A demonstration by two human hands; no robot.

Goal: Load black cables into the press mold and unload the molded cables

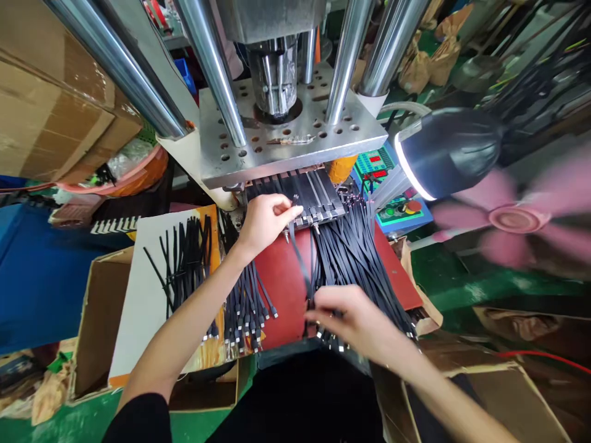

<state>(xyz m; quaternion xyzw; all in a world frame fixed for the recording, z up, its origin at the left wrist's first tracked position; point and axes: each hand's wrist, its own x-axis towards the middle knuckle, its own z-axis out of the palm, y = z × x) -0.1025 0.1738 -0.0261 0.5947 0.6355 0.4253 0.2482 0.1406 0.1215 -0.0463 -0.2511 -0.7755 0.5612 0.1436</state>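
My left hand (270, 218) pinches the upper end of a flat black cable (300, 261) at the front edge of a metal mould (314, 191). Small bare tips show above the fingertips. From there the cable hangs down over the red work surface (277, 277) to my right hand (346, 314), whose fingers are closed around its lower part and slightly blurred. Several dark strips lie across the mould. To the right spreads a thick pile of black cables (355, 258); on the left, a bundle of cables with metal plugs (247, 307) hangs toward me.
A press plate (295, 151) on steel columns stands over the mould. Tied black cables (184, 258) lie on a white board (143, 264) at left. On the right are a lamp (447, 151), a spinning pink fan (514, 218), a control panel (401, 209) and a cardboard box (512, 400).
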